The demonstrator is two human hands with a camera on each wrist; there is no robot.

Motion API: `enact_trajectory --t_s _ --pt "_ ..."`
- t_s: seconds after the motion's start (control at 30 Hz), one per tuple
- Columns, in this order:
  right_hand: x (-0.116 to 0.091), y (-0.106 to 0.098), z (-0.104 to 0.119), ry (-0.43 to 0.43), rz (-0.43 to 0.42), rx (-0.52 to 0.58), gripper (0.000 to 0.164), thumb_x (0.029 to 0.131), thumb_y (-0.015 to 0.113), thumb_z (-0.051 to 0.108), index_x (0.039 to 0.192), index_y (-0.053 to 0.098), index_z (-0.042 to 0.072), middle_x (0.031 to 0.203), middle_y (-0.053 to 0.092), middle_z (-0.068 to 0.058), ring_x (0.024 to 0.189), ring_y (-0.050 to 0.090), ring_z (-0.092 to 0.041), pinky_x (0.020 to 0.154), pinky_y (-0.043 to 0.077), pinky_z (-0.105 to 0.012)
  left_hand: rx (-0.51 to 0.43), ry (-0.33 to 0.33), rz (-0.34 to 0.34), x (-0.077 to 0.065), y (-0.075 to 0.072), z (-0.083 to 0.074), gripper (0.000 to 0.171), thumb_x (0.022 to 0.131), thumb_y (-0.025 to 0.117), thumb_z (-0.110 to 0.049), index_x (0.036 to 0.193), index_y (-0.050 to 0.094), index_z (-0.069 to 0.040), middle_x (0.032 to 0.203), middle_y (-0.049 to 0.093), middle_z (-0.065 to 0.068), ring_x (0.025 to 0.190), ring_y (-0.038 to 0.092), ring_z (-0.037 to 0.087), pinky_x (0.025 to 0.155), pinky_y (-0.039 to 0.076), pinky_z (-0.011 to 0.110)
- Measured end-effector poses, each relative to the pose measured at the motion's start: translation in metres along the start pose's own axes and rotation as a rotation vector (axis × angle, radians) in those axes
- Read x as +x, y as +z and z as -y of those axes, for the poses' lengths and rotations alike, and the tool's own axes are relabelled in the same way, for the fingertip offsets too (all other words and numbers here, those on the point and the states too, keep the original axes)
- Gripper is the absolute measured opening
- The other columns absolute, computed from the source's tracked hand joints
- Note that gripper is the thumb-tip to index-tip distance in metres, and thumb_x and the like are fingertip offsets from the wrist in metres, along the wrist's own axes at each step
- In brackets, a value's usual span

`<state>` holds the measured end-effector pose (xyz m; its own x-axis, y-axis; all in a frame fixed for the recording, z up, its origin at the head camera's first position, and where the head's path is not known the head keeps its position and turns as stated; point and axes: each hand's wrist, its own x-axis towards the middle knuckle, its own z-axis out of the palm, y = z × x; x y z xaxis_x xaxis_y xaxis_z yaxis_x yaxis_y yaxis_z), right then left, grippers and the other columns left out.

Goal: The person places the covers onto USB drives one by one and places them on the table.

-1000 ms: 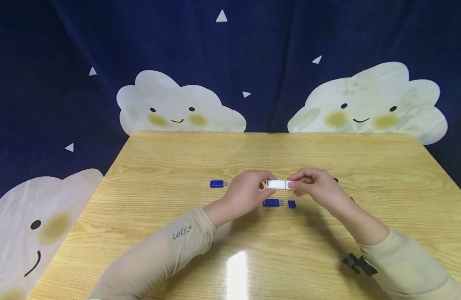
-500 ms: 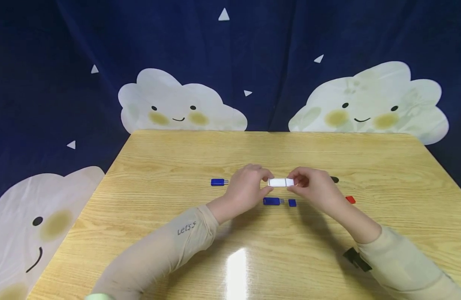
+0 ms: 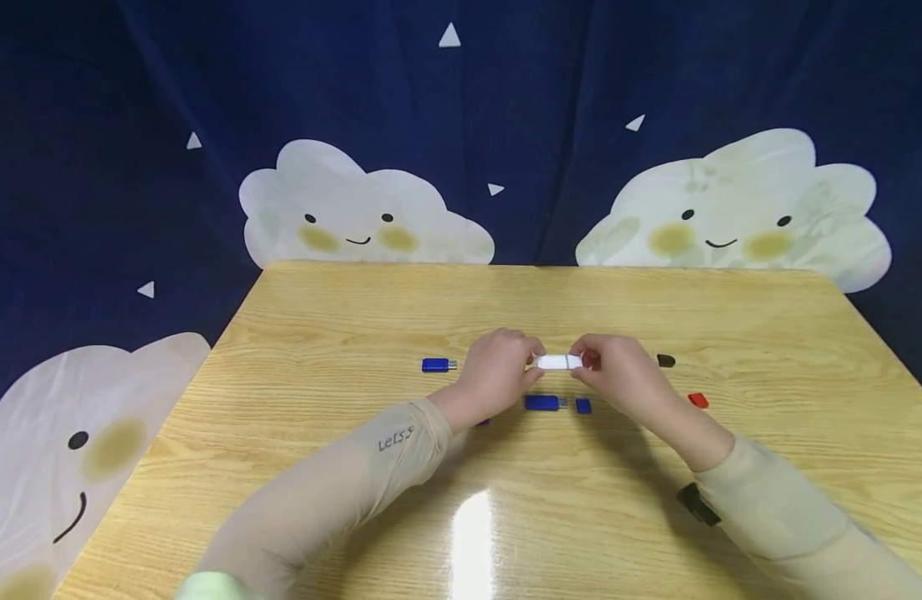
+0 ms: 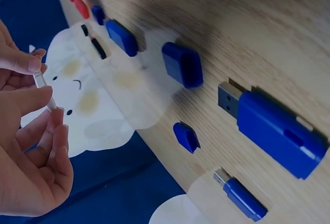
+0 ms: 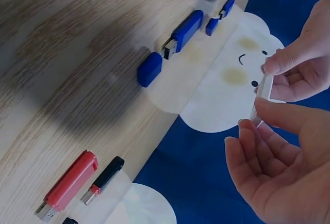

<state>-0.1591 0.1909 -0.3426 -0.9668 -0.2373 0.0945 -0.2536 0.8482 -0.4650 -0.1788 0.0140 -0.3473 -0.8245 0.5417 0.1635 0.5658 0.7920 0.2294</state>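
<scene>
The wooden table (image 3: 581,517) runs back to a straight far edge against a navy cloth (image 3: 528,108) printed with clouds, its sides slanting away left and right; wood stretches between the hands and that far edge, and more comes toward the near side, under the forearms. Over the middle, lifted off the surface, the white stick (image 3: 557,362) lies level between two hands: the left hand (image 3: 498,371) pinches one end with thumb and fingers, the right hand (image 3: 622,375) pinches the other, close to a grey band. Just nearer than the hands sits a blue stick (image 3: 542,403), metal plug bare, its blue cap (image 3: 583,406) a little apart. Another blue stick rests left of the left hand, while a black cap (image 3: 666,360) and red cap (image 3: 698,401) lie past the right. From the left wrist, a hollow cap (image 4: 175,63) points its mouth toward a bare plug (image 4: 227,100); its inside is too dark to read.
</scene>
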Motion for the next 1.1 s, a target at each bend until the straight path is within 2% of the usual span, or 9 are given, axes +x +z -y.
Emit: enact_trajectory --t_s 0.37,0.77,0.97,1.1 --pt "0.017 0.011 -0.012 0.024 0.034 -0.056 0.012 0.08 0.067 0.003 0.09 0.065 -0.003 0.065 0.056 -0.006 0.057 0.044 -0.015 0.053 0.035 -0.026 0.049 -0.055 0.113 0.025 0.016 0.002 0.015 0.088 0.064 -0.025 0.1 0.07 -0.017 0.09 0.068 -0.003 0.081 0.062 0.013 0.063 0.05 0.027" --pt "0.033 0.017 -0.02 0.043 0.094 -0.128 0.014 0.079 0.065 0.003 0.091 0.065 -0.005 0.072 0.064 -0.011 0.063 0.055 -0.019 0.059 0.046 -0.032 0.179 -0.115 0.202 0.043 0.031 0.001 0.009 0.088 0.061 -0.022 0.092 0.068 -0.016 0.092 0.069 -0.002 0.082 0.063 0.015 0.064 0.052 0.03" --pt "0.039 0.023 -0.024 0.054 0.117 -0.145 0.009 0.078 0.063 0.001 0.086 0.066 -0.002 0.067 0.062 -0.008 0.058 0.052 -0.018 0.054 0.042 -0.028 0.243 -0.125 0.214 0.048 0.04 0.0 0.013 0.089 0.059 -0.024 0.093 0.069 -0.017 0.092 0.068 -0.002 0.081 0.063 0.014 0.063 0.053 0.029" --pt "0.042 0.025 -0.025 0.052 0.131 -0.163 0.008 0.077 0.063 0.001 0.084 0.067 -0.002 0.07 0.064 -0.009 0.059 0.051 -0.019 0.056 0.043 -0.03 0.269 -0.113 0.216 0.05 0.044 -0.001 0.015 0.09 0.059 -0.027 0.094 0.069 -0.017 0.093 0.069 -0.002 0.082 0.064 0.014 0.065 0.053 0.029"
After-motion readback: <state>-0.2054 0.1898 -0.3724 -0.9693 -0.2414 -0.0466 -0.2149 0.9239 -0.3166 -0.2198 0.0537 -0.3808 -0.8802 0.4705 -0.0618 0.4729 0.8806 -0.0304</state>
